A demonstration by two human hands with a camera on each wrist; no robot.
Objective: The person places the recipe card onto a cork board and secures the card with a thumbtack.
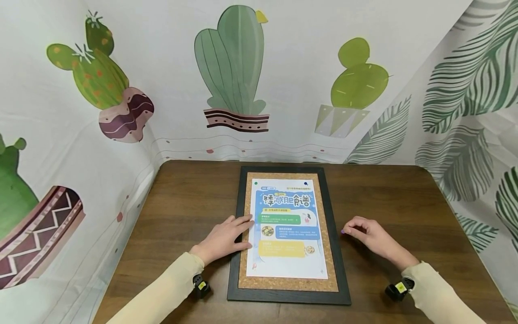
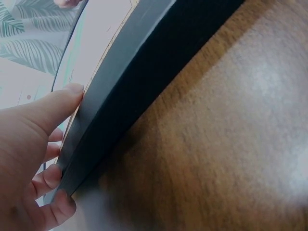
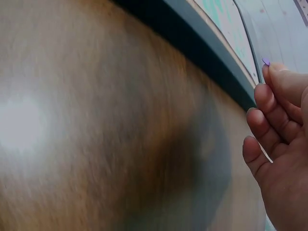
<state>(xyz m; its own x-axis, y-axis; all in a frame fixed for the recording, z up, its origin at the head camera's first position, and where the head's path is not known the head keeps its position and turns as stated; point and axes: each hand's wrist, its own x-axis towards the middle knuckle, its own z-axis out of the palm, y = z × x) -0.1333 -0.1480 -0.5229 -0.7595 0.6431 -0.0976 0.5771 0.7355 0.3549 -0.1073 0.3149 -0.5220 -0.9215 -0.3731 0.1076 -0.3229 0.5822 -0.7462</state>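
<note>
A black-framed cork board (image 1: 291, 284) lies on the table with a printed sheet (image 1: 283, 266) on it. A green thumbtack (image 1: 256, 183) sits at the sheet's upper left corner and a blue thumbtack (image 1: 305, 183) at its upper right. My left hand (image 1: 220, 236) rests across the board's left frame, fingers spread and tips at the sheet's left edge. Just right of the board, my right hand (image 1: 374, 238) pinches a small purple thumbtack (image 3: 265, 61) between thumb and index finger. Only the tack's purple edge shows; the rest is hidden by the fingertips.
The brown wooden table (image 1: 182, 193) extends around the board on both sides. Behind and beside it hangs a white cloth (image 1: 295, 81) printed with cacti and leaves. A small black camera (image 1: 398, 289) is strapped to the right wrist, another (image 1: 201, 285) to the left.
</note>
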